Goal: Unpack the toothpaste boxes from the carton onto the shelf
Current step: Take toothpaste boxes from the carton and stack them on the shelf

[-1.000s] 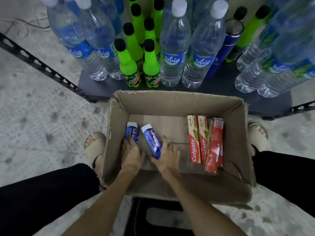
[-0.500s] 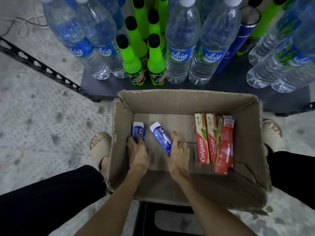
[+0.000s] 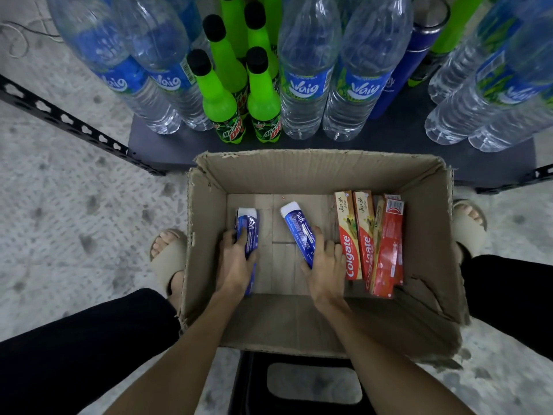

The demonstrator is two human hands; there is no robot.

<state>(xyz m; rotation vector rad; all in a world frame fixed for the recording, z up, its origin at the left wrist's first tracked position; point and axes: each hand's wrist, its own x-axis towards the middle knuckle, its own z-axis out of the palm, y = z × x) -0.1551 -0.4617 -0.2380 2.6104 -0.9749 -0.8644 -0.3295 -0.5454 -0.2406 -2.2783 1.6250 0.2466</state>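
Inside the torn corrugated carton (image 3: 323, 172), your left hand (image 3: 236, 262) curls round a glossy blue toothpaste box (image 3: 248, 232) near the left wall. Your right hand (image 3: 324, 265) grips a second blue box (image 3: 299, 232) lying slanted at mid-floor. Red rectangular Colgate boxes (image 3: 371, 244) lean along the right wall. Beyond the far edge, the dark shelf (image 3: 329, 148) carries clear ribbed water bottles (image 3: 302, 94).

Both forearms reach forward and down, the left hand (image 3: 236, 259) and right hand (image 3: 324, 265) each with fingers curled.
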